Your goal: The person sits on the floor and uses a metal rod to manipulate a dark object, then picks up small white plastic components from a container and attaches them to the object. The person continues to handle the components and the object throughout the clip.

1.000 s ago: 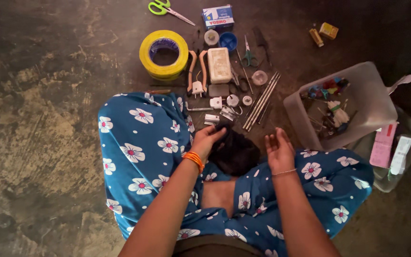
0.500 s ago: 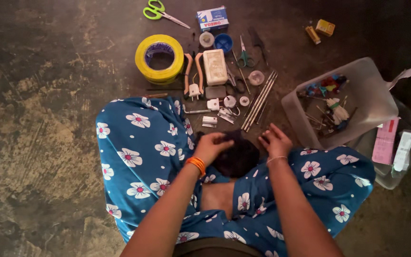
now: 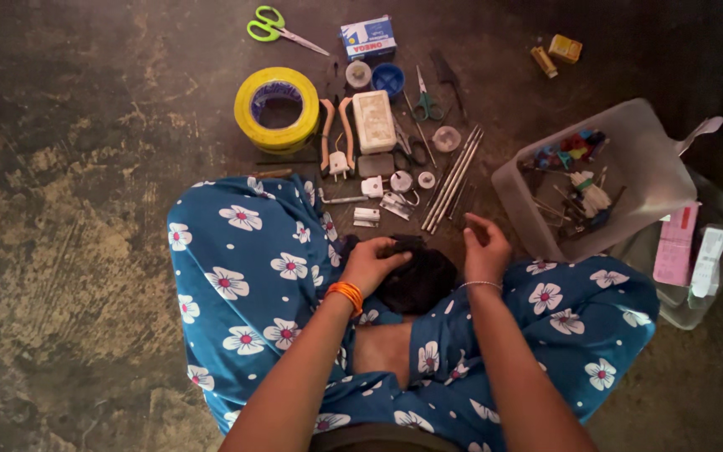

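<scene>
I sit cross-legged on the floor in blue trousers with white flowers. My left hand (image 3: 371, 263), an orange bangle at the wrist, grips a bundle of black cloth (image 3: 418, 280) resting in my lap. My right hand (image 3: 484, 248) hovers just right of the cloth with its fingers curled and pinched together near the thumb; whether something thin is held there I cannot tell.
On the floor ahead lie a yellow tape roll (image 3: 277, 109), green scissors (image 3: 274, 27), a small blue-and-white box (image 3: 368, 38), pliers (image 3: 336, 125), a white block (image 3: 374, 121), thin metal rods (image 3: 452, 177) and small white parts. A clear plastic tub (image 3: 629, 167) of small items sits at right.
The view has shifted slightly. My right hand rose a little and closed its fingers, staying beside the cloth. My left hand stays on the black cloth.
</scene>
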